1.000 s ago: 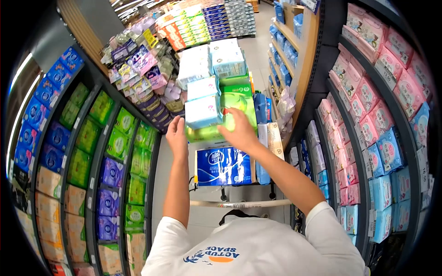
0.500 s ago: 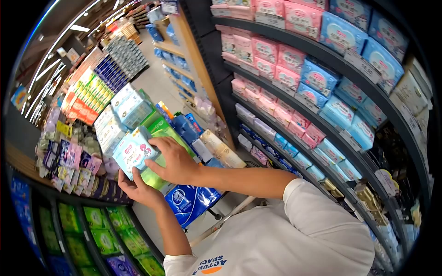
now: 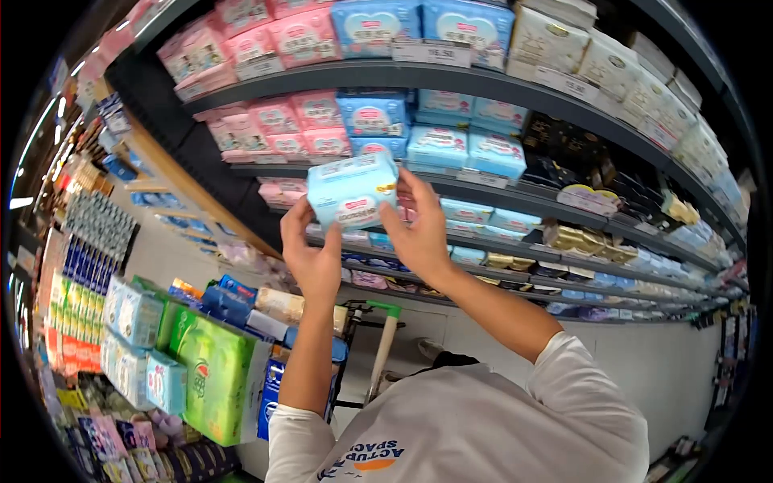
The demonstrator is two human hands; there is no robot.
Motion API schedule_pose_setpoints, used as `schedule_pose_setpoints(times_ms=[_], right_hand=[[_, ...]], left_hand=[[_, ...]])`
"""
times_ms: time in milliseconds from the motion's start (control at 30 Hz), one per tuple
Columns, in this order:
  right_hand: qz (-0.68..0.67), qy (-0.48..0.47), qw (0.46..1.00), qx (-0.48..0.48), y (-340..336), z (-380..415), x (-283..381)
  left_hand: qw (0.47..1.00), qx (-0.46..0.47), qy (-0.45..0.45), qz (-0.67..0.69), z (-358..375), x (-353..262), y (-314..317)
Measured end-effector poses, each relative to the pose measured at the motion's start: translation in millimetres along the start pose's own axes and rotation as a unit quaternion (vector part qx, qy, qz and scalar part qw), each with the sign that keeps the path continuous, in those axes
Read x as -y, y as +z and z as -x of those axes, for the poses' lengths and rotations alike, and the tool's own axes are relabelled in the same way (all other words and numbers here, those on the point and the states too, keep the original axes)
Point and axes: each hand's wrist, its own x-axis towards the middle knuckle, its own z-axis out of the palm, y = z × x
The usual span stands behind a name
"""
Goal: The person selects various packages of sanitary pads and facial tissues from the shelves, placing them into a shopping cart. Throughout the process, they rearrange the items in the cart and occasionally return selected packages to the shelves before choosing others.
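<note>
Pack [image 3: 352, 191]: 1, light blue, raised in front of the shelf [image 3: 346, 78], tilted slightly. Clamped from 2 sides: left hand [image 3: 312, 253] at its left end and lower edge, right hand [image 3: 419, 229] at its right end, thumb on the front face. Hands apart, pack between them. Gap from pack to shelf: cannot tell.

Shelf rows behind: pink packs [image 3: 302, 36] at left, 2 light blue packs [image 3: 467, 149] side by side just right of the held pack, price tag [image 3: 431, 53] on the upper edge.

Lower left: cart [image 3: 383, 342] with green pack [image 3: 208, 372] upright; small blue pack [image 3: 165, 384] beside it.
</note>
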Motion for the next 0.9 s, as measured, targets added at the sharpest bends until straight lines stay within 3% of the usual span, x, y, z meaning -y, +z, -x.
schedule_pose_setpoints(times_ms=[200,267,333,667,733,900], right_hand=[[0.135,-0.014,0.985,-0.108,-93,-8,-8],[0.147,-0.012,0.982,-0.119,-106,-14,-11],[0.146,-0.040,0.978,-0.141,-113,-22,-20],[0.113,-0.044,0.988,-0.091,-110,-75,-64],[0.163,-0.035,0.983,-0.071,-106,-80,-72],[0.191,-0.021,0.981,-0.028,-106,-81,-80]], left_hand=[[0.991,0.096,0.051,0.082,-4,-12,114],[0.986,0.155,0.001,0.066,-12,-26,133],[0.982,0.157,-0.036,0.098,-18,-34,150],[0.984,0.120,-0.034,0.130,-47,-16,183],[0.984,0.125,-0.023,0.127,-47,-11,186],[0.992,0.102,0.062,0.035,-36,-2,192]])
